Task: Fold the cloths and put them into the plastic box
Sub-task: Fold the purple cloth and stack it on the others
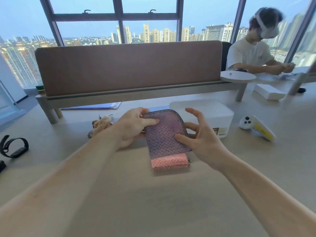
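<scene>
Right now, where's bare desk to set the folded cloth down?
Widest bare desk is nearest you, below the folded cloth. Smaller patch between wristband and beige cloth. Crowded right of the folded cloth: plastic box and controller sit close.

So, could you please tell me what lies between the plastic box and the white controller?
The head view shows only bare table between plastic box and controller.
</scene>
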The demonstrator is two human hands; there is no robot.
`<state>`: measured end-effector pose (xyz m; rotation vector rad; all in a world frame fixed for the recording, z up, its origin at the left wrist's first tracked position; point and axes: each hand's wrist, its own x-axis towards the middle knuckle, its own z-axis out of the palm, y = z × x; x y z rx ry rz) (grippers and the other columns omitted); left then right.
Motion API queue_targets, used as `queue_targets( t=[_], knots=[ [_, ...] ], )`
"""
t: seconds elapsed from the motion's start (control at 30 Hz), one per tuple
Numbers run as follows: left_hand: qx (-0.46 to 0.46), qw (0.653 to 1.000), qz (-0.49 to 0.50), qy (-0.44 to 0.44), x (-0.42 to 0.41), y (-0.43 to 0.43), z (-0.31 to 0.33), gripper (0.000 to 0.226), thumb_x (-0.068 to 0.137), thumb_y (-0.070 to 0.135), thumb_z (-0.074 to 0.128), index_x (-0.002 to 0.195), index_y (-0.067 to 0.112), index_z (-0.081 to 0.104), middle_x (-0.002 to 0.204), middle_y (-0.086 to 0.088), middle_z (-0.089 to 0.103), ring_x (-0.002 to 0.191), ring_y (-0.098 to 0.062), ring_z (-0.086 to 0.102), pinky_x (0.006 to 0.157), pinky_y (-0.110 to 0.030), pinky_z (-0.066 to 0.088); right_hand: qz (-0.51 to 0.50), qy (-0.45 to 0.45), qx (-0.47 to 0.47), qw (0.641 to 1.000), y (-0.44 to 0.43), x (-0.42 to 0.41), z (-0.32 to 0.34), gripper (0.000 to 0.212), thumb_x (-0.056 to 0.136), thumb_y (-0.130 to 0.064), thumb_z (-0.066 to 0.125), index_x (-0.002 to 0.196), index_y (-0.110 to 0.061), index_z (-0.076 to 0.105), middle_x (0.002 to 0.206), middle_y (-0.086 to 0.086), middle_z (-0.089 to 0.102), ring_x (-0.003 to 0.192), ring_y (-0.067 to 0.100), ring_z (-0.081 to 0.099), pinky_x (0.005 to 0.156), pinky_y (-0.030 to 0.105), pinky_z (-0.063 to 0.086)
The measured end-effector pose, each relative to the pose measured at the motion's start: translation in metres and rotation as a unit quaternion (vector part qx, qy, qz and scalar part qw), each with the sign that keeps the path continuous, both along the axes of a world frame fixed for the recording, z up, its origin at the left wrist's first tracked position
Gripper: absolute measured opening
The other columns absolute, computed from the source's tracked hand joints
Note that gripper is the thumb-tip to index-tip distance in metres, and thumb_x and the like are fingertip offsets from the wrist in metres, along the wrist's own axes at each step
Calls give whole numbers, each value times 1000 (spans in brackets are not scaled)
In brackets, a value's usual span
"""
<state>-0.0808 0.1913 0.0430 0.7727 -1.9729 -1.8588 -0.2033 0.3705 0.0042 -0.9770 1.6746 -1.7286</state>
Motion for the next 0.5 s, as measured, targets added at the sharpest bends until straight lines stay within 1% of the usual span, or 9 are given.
queue_targets(
  t=[0.07,0.1,0.17,0.23,0.27,0.33,0.4,0.43,0.5],
  knots=[
    [-4,999,33,-28,-17,-5,-21,56,90,7,75,138,2,46,119,-16,64,89,-25,67,68,-37,59,3,54,24,998,-1,-12,-12,75,90,6,71,140,-38,37,124,10,63,85,28,77,69,53,64],
    [-7,998,50,-47,-23,-6,-32,57,88,9,77,136,3,48,121,-16,65,93,-28,69,72,-41,61,11,81,38,996,-1,-17,-19,73,90,4,71,137,-40,38,126,6,62,84,29,77,67,56,64],
    [-6,994,85,-68,-30,-9,-53,56,84,10,81,130,4,49,122,-19,66,99,-32,69,79,-47,62,21,142,66,987,-2,-24,-35,66,91,-2,72,132,-44,42,129,-3,61,79,31,78,62,57,63],
    [-23,991,110,-74,-33,-11,-67,54,82,11,84,124,5,50,118,-20,67,91,-28,68,68,-40,59,22,187,90,978,-4,-30,-46,52,92,-7,71,126,-42,53,125,-8,65,71,32,77,61,55,63],
    [-42,989,118,-77,-35,-12,-71,53,81,13,85,122,8,50,116,-18,66,90,-26,67,66,-37,57,20,197,104,975,-6,-31,-50,45,91,-8,70,121,-40,60,115,-8,71,66,32,76,63,54,63],
    [-89,984,127,-88,-37,-14,-74,53,80,19,86,118,12,51,112,-13,66,93,-23,66,73,-39,59,10,196,138,971,-11,-34,-55,37,90,-10,70,115,-37,70,80,-11,75,61,32,74,65,47,62],
    [-138,977,126,-101,-39,-16,-75,53,78,28,87,115,16,52,108,-9,67,99,-23,66,83,-42,59,-2,205,159,966,-15,-39,-58,37,89,-17,73,123,-33,71,68,-21,66,60,13,69,66,32,56],
    [-158,974,125,-102,-40,-15,-75,52,78,31,87,114,18,52,106,-8,68,99,-23,66,86,-44,58,-5,212,166,963,-16,-41,-59,39,89,-21,74,127,-31,70,71,-24,62,63,0,62,67,26,50],
    [-192,969,122,-102,-42,-13,-77,52,77,34,87,112,19,51,100,-7,69,97,-24,68,90,-47,56,-4,222,181,958,-16,-43,-57,41,91,-25,74,131,-28,67,81,-21,62,66,-9,52,70,20,43]
  ],
)
